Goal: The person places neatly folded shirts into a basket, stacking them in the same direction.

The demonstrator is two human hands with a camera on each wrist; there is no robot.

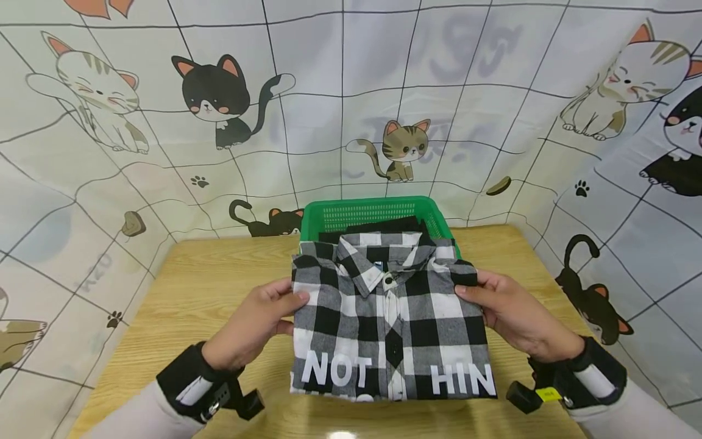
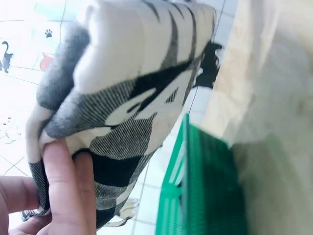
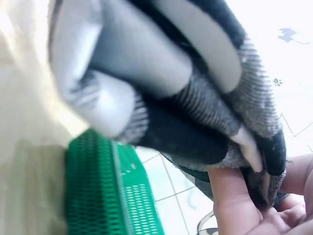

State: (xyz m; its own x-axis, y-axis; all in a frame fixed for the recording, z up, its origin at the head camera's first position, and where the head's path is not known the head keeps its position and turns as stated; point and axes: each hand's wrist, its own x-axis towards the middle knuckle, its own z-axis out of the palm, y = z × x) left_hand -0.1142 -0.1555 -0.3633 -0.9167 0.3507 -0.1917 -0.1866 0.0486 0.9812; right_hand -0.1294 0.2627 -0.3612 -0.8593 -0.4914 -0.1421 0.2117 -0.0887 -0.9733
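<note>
A folded black, white and grey checked shirt (image 1: pixel 411 305) with a buttoned collar and white printed letters is held up in front of me. My left hand (image 1: pixel 258 320) pinches its left edge between thumb and fingers. On the opposite edge, my right hand (image 1: pixel 515 311) grips the cloth in the same way. The left wrist view shows the fingers (image 2: pixel 63 191) under the fabric; in the right wrist view the folded layers (image 3: pixel 195 107) hang over the fingers. Behind the shirt stands a green plastic basket (image 1: pixel 373 207) holding dark folded cloth (image 1: pixel 384 225).
The basket stands on a wooden table (image 1: pixel 230 268), near its back edge. A white curtain (image 1: pixel 340 110) printed with cats and grid lines surrounds the table at the back and sides. Each wrist wears a black strap (image 1: pixel 192 381) with a small camera.
</note>
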